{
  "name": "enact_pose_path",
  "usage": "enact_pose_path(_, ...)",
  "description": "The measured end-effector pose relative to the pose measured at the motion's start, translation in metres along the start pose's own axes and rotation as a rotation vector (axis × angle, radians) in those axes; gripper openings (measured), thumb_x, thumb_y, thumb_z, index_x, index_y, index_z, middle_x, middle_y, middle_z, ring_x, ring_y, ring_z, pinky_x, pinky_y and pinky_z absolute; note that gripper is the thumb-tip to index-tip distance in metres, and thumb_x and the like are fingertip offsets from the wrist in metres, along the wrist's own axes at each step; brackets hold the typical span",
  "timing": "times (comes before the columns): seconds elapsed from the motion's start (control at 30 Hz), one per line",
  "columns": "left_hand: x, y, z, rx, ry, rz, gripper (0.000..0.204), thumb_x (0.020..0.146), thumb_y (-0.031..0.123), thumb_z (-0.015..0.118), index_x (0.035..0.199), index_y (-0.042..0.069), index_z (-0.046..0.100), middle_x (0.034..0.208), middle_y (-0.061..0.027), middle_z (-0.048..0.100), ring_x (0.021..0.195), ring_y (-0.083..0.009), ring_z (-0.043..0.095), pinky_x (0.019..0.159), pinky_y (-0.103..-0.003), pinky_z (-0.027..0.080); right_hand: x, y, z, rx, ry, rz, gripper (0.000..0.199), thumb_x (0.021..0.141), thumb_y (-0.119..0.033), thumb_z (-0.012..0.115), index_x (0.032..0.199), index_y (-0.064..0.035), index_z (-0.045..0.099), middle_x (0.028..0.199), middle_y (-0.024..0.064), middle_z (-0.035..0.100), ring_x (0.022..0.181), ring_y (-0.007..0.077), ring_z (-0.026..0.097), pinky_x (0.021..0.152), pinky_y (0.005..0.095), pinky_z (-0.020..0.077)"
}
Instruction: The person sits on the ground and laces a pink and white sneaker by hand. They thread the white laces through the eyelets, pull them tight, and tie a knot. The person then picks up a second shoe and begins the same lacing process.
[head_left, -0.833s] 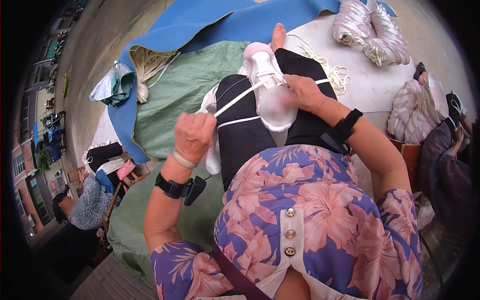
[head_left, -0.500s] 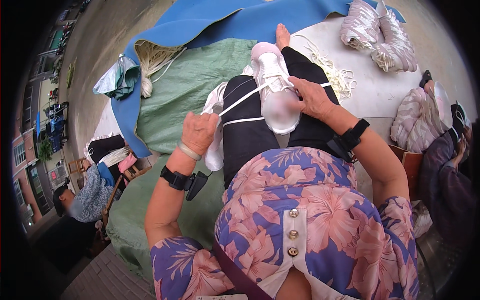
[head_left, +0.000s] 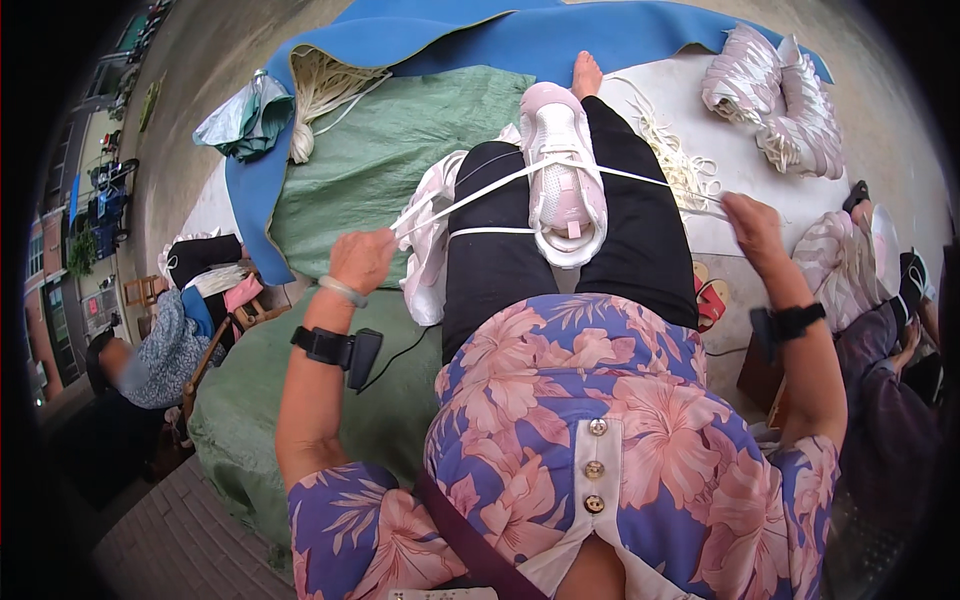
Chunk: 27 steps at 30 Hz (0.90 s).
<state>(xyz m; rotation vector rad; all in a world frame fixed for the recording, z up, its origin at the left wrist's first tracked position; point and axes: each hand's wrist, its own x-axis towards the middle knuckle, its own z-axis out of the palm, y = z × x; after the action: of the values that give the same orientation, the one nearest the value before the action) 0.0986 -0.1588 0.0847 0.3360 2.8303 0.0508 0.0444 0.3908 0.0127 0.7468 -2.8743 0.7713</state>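
Note:
A pale pink and white sneaker point(head_left: 565, 205) lies between my thighs, toe pointing away from me and opening toward me. A white shoelace point(head_left: 635, 177) crosses its upper and stretches out to both sides. Left of the shoe, the fingers of my left hand point(head_left: 362, 262) are closed on lace strands drawn taut. Out past my right thigh, my right hand point(head_left: 755, 228) pinches the other end. Beside my left leg rests another pink and white shoe point(head_left: 428, 235), partly hidden by the leg. A white band point(head_left: 490, 231) lies over my left thigh.
White lace bundles lie at the far left point(head_left: 325, 95) and right point(head_left: 680, 160). Nested shoe uppers point(head_left: 775, 95) sit at far right. Green sheeting point(head_left: 400, 130) and a blue mat point(head_left: 450, 45) spread ahead. Red sandals point(head_left: 711, 300) are by my right leg. Co-workers sit left point(head_left: 165, 345) and right point(head_left: 880, 370).
My right hand has moved off the shoe, outward to the right, pulling the lace with it. My left hand has shifted slightly left and nearer me. The shoe's opening is now uncovered.

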Motion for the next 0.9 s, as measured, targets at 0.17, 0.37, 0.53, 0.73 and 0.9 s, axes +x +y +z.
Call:
enact_pose_path(0.17, -0.045, -0.077, -0.001, 0.168, -0.069, -0.143, 0.016, 0.084, 0.021, 0.049, 0.076, 0.009, 0.054, 0.064, -0.0183, 0.057, 0.066, -0.0402, 0.056, 0.060, -0.050, 0.043, -0.079, 0.086, -0.074, -0.291, 0.078, 0.044, 0.015, 0.084, -0.007, 0.055, 0.098, -0.0050, 0.060, 0.085, 0.0146, 0.061, 0.072, 0.0330, 0.060, 0.065, 0.0378, 0.0480)
enact_pose_path(0.37, -0.096, -0.159, -0.029, 0.083, -0.020, -0.368, 0.018, 0.085, 0.024, 0.050, 0.081, 0.008, 0.056, 0.072, -0.0202, 0.059, 0.074, -0.0412, 0.056, 0.065, -0.051, 0.043, -0.134, 0.151, -0.205, -0.571, 0.087, 0.171, 0.042, 0.079, -0.036, 0.060, 0.113, -0.0106, 0.058, 0.105, 0.0166, 0.060, 0.091, 0.0293, 0.061, 0.078, 0.0387, 0.0485)
enact_pose_path(0.53, -0.110, -0.187, -0.063, 0.102, -0.060, -0.469, 0.022, 0.084, 0.027, 0.051, 0.080, 0.007, 0.058, 0.077, -0.0204, 0.060, 0.079, -0.0402, 0.057, 0.067, -0.051, 0.043, -0.153, 0.167, -0.284, -0.671, 0.073, 0.413, 0.044, 0.080, -0.038, 0.060, 0.116, -0.0119, 0.058, 0.100, 0.0133, 0.057, 0.088, 0.0256, 0.056, 0.076, 0.0372, 0.0463)
enact_pose_path(0.73, -0.087, -0.180, -0.064, 0.325, 0.049, -0.615, 0.027, 0.085, 0.033, 0.048, 0.084, 0.010, 0.062, 0.083, -0.0189, 0.062, 0.083, -0.0391, 0.059, 0.071, -0.051, 0.046, -0.110, 0.146, -0.292, -0.266, 0.260, 0.699, 0.029, 0.087, -0.013, 0.055, 0.114, -0.0062, 0.057, 0.076, 0.0019, 0.054, 0.066, 0.0131, 0.049, 0.063, 0.0277, 0.0434)
enact_pose_path(0.9, -0.032, -0.132, -0.051, 0.097, 0.424, -0.481, 0.021, 0.082, 0.020, 0.046, 0.087, 0.009, 0.063, 0.079, -0.0200, 0.062, 0.076, -0.0394, 0.059, 0.068, -0.050, 0.046, -0.035, 0.057, -0.176, 0.050, 0.067, 0.446, 0.010, 0.082, -0.008, 0.055, 0.088, -0.0006, 0.055, 0.070, 0.0038, 0.052, 0.065, 0.0118, 0.050, 0.064, 0.0248, 0.0416)
